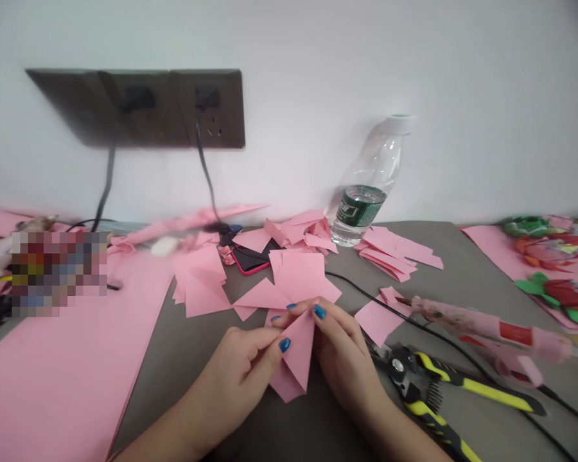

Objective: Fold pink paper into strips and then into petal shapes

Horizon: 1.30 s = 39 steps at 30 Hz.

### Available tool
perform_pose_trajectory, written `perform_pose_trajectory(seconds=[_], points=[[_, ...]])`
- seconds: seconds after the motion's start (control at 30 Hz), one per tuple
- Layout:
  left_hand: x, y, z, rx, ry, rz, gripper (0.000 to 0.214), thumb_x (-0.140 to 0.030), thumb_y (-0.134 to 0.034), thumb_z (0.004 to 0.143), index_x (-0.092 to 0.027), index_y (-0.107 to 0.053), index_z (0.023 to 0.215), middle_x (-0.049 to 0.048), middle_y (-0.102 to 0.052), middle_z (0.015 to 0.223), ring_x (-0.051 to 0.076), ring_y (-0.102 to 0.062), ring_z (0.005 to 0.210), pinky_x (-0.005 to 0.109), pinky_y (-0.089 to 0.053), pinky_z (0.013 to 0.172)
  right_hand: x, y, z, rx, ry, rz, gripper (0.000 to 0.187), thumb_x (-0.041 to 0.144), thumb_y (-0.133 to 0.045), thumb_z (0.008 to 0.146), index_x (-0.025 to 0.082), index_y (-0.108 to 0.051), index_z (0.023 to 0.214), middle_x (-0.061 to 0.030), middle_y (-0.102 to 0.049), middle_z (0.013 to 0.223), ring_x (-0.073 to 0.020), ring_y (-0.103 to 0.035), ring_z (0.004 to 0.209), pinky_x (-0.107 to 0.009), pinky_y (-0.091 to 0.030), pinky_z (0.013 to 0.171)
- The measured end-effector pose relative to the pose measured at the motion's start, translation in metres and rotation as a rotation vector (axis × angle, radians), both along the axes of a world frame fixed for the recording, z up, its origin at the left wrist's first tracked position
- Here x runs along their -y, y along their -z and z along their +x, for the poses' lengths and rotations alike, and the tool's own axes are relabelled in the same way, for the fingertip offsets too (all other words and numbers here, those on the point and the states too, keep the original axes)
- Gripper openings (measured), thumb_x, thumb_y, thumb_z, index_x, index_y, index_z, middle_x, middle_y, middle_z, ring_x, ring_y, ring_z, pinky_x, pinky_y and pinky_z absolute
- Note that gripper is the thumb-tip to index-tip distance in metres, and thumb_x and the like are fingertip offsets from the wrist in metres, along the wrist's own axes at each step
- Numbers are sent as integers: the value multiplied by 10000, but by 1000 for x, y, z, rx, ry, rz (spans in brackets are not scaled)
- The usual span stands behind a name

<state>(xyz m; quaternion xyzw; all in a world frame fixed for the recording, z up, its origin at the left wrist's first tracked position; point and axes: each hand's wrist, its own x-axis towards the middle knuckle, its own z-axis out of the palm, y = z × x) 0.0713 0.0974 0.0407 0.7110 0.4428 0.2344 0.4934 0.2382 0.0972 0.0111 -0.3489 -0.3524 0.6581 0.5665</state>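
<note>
Between my two hands is a small piece of pink paper [297, 359], folded to a point at the top with creased flaps below. My left hand [250, 362] pinches its left side, thumb on the front face. My right hand [341, 353] grips the upper right edge near the tip, its thumb on the front. Several loose pink paper squares [298, 276] lie just beyond my fingers, and another pink square [383, 321] rests right of my right hand. Fingers hidden behind the paper cannot be seen.
Yellow-and-black pliers [404, 372] and a pink glue gun [491, 327] with a cable lie at right. A water bottle [361, 199] leans on the wall. Large pink sheets [67, 366] cover the left; paper flowers [553, 250] sit far right. A dark phone [253, 260] lies under scraps.
</note>
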Motion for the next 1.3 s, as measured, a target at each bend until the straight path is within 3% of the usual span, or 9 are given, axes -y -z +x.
perform_pose_trajectory(seconds=[0.13, 0.4, 0.63, 0.83, 1.03, 1.13, 1.3], points=[[1, 0, 0, -1, 2, 8, 392, -335, -381, 1015, -213, -333, 645, -63, -279, 594, 108, -286, 531, 261, -215, 515, -4, -3, 1, -118, 22, -76, 301, 535, -639, 902, 241, -702, 879, -46, -791, 711, -219, -734, 632, -266, -511, 507], [0, 0, -1, -1, 21, -21, 386, -341, -371, 1016, -212, -340, 653, -60, -274, 599, 114, -291, 542, 261, -225, 529, 0, 1, -1, -18, 92, -35, 217, 439, -742, 857, 223, -719, 852, -46, -794, 779, -202, -726, 657, -284, -560, 569], [0, -2, -1, -8, 46, -21, 386, -341, -374, 1010, -215, -314, 649, -58, -270, 600, 116, -284, 541, 267, -225, 533, -1, -1, -2, -47, 118, -123, 254, 449, -746, 830, 211, -680, 769, -24, -736, 664, -154, -624, 508, -219, -433, 424], [-1, 1, -1, 2, 0, 3, 393, -345, -387, 1008, -210, -354, 640, -57, -298, 588, 114, -296, 534, 255, -240, 524, -3, 0, -1, -67, 144, -89, 272, 471, -727, 847, 220, -656, 769, 1, -655, 676, -141, -558, 552, -224, -441, 474], [-3, -1, -2, 113, -125, 4, 407, -368, -425, 1003, -204, -400, 631, -55, -292, 600, 113, -280, 547, 248, -221, 498, 0, 3, -2, 131, 43, 85, 201, 408, -760, 852, 223, -686, 831, -10, -651, 807, -162, -586, 737, -250, -476, 663], [-5, -2, -2, 134, -131, -24, 395, -366, -435, 997, -199, -438, 639, -50, -309, 611, 117, -283, 565, 246, -240, 509, -1, 4, -3, 147, 74, 124, 167, 364, -752, 860, 229, -682, 791, -9, -643, 805, -166, -575, 730, -256, -466, 658], [-7, -1, -2, 110, -117, -28, 410, -375, -411, 1001, -211, -360, 629, -53, -277, 613, 118, -264, 567, 247, -237, 509, -2, 5, -5, 112, 78, 89, 204, 355, -758, 849, 223, -654, 734, 6, -598, 760, -153, -523, 673, -251, -430, 623]])
